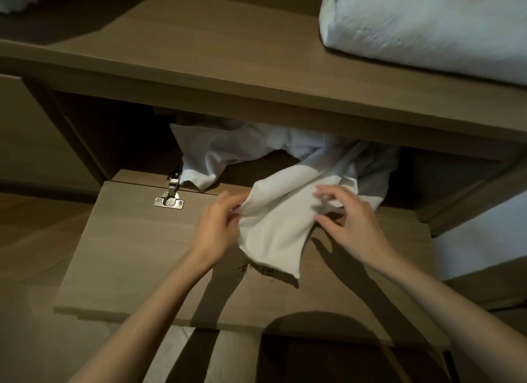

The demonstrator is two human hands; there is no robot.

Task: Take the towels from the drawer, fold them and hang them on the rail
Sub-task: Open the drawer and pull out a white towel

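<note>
Nearest: a wooden flap (128,254) hangs open toward the viewer, with both forearms reaching over it. One white towel (273,228) lies half out of the drawer (256,167). Its lower end is draped on the flap and its upper end trails back into the opening. Judged light, limp and thin: it creases freely, will not hold a shape and may drag its neighbours along if pulled fast. Nothing fragile about it, and the weave looks grippy rather than slick. Best taken at two corners or along one hem so it hangs flat for folding; the loose lower hem looks easiest to reach. Left hand (219,220) pinches the towel's left edge, fingertips closed on the cloth. Right hand (350,220) has its fingers curled over a raised fold at the right side, thumb underneath, gripping that fold, though motion blur softens the fingertips. Beyond the hands, a metal hinge (170,196) sits at the flap's back edge. Behind it a crumpled heap (228,151) of white cloth fills the drawer, the count unclear. Above runs a shelf (228,69) with a white pillow (427,32) at its right end. No rail in view.
</note>
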